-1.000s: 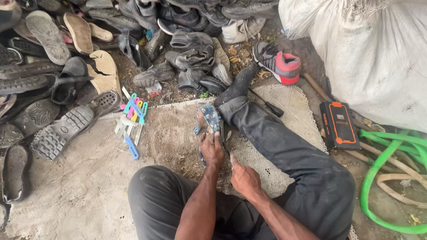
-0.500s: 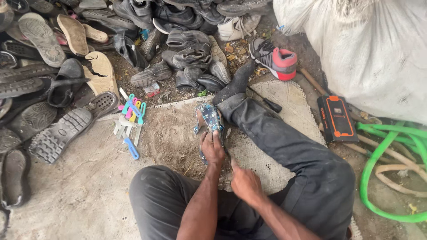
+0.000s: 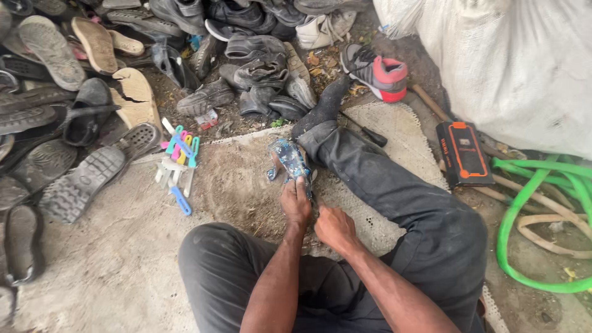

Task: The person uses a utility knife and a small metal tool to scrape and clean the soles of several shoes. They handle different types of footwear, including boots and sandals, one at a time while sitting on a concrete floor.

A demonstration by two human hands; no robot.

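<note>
Since the earlier frames the view has crept a little nearer and both hands have edged up the mat toward the sandal; the rest lies as it did.

Largest first: the white sack [image 3: 524, 68] fills the 2 o'clock corner, and the shoe pile [image 3: 203, 55] runs from 9 round to 12 o'clock. The person sits on the floor, one dark trouser leg [image 3: 394, 191] stretched toward 12, the socked foot near a grey-and-red sneaker [image 3: 376, 71]. A pale mat [image 3: 394, 132] lies under the leg. A green hose [image 3: 524, 209] coils at 4 o'clock, with a black-and-orange box [image 3: 461, 154] just beside it at 3. A bundle of coloured plastic clips [image 3: 179, 154] lies at 10 o'clock.

The sandal [image 3: 288, 159], blue and patterned, lies at centre against the shin, sole partly turned up. The left hand [image 3: 296, 206] grips its near end, fingers clamped on it. The right hand [image 3: 334, 228] sits just beside, at 5 o'clock from the left, fingers curled together; whether they pinch a small tool or thread, I cannot tell.

To do this step well, I judge the left hand should pin the sandal firmly against the leg so it cannot twist, while the right works close to the grip in short, controlled strokes, directed away from the holding fingers.
</note>
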